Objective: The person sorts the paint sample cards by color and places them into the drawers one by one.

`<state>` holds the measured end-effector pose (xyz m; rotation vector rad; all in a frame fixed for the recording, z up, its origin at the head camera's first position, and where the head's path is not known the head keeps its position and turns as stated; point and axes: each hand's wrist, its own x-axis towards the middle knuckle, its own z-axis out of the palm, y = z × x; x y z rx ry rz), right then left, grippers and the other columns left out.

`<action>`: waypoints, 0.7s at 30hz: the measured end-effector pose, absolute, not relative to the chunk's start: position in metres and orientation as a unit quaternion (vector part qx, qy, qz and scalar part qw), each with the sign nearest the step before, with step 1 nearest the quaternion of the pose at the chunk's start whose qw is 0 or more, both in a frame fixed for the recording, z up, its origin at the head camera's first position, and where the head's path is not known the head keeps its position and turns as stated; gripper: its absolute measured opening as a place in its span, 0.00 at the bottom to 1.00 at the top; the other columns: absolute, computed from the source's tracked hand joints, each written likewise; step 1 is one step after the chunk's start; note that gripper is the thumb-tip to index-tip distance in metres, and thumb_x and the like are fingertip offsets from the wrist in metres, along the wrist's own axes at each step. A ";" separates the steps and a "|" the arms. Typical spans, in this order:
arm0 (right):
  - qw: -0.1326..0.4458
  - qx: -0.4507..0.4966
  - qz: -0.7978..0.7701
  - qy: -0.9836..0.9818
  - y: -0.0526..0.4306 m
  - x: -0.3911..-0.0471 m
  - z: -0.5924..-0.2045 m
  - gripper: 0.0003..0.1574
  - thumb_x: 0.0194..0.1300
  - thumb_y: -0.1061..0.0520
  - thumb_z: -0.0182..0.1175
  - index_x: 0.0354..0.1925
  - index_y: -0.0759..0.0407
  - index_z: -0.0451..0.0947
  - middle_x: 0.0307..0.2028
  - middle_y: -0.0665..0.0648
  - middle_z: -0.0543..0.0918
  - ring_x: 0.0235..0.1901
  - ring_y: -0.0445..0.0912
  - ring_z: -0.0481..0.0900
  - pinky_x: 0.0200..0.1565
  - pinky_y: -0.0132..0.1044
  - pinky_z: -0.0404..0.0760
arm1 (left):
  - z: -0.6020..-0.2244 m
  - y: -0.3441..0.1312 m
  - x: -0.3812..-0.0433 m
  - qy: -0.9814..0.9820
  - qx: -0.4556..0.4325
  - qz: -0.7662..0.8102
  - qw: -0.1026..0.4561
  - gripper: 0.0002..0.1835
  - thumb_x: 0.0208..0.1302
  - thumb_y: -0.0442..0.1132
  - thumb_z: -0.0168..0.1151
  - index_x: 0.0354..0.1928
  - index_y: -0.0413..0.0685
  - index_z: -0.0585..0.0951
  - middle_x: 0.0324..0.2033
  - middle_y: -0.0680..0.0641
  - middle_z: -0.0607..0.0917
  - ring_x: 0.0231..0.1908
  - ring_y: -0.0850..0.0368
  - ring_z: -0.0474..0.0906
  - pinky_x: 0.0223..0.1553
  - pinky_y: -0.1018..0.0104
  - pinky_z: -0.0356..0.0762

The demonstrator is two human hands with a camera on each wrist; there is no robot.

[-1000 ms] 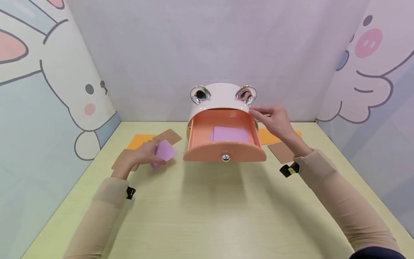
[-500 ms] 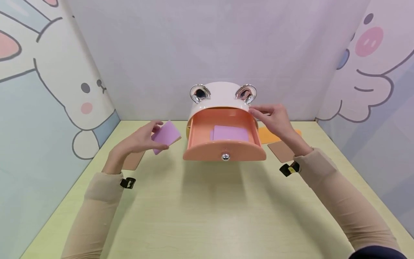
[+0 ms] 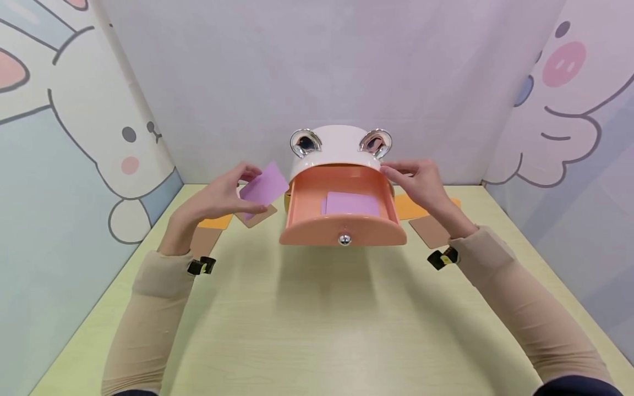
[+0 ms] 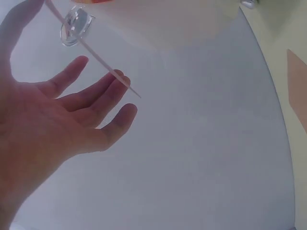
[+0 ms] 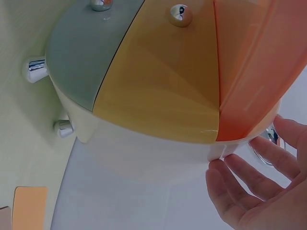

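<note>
In the head view my left hand (image 3: 218, 192) holds a purple card (image 3: 266, 186) by its edges between thumb and fingers, raised left of a frog-like cabinet. The card appears edge-on in the left wrist view. The cabinet (image 3: 340, 144) has a white shell and silver-rimmed eyes. Its orange top drawer (image 3: 342, 233) is pulled out, and purple cards (image 3: 353, 204) lie inside. My right hand (image 3: 421, 184) touches the cabinet's upper right side with its fingertips. Below the orange drawer, the right wrist view shows a yellow drawer (image 5: 163, 91) and a grey-green drawer (image 5: 86, 62), both closed.
On the left of the table (image 3: 322, 341) lie an orange card (image 3: 217, 221) and brown cards (image 3: 205, 241). Another orange card (image 3: 410, 209) and a brown card (image 3: 430, 231) lie right of the cabinet. A pale wall (image 3: 238, 93) stands behind.
My left hand has lifted the purple card off the table area and carried it up and rightward, closer to the drawer. The right hand and the drawer stay in place.
</note>
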<state>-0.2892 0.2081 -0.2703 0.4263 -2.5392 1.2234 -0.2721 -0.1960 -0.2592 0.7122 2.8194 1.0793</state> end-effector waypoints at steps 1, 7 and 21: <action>0.145 0.148 0.426 -0.881 0.208 -0.289 -0.270 0.25 0.64 0.42 0.62 0.52 0.55 0.83 0.45 0.60 0.87 0.45 0.51 0.86 0.38 0.21 0.79 | -0.257 -0.194 -0.271 0.909 0.233 0.346 0.017 0.37 0.53 0.43 0.73 0.62 0.46 0.64 0.60 0.43 0.72 0.59 0.47 0.69 0.51 0.53 0.77; 0.148 0.150 0.425 -0.880 0.208 -0.289 -0.271 0.25 0.64 0.43 0.62 0.52 0.56 0.83 0.45 0.61 0.87 0.44 0.50 0.86 0.38 0.22 0.80 | -0.243 -0.183 -0.266 0.907 0.259 0.333 -0.001 0.33 0.51 0.45 0.75 0.56 0.47 0.68 0.57 0.44 0.74 0.58 0.48 0.69 0.52 0.52 0.75; 0.149 0.151 0.426 -0.880 0.207 -0.290 -0.271 0.25 0.63 0.42 0.62 0.51 0.55 0.84 0.45 0.60 0.87 0.43 0.46 0.86 0.40 0.23 0.81 | -0.216 -0.151 -0.265 0.908 0.292 0.302 -0.005 0.29 0.49 0.47 0.75 0.45 0.46 0.67 0.54 0.47 0.75 0.52 0.53 0.72 0.48 0.57 0.70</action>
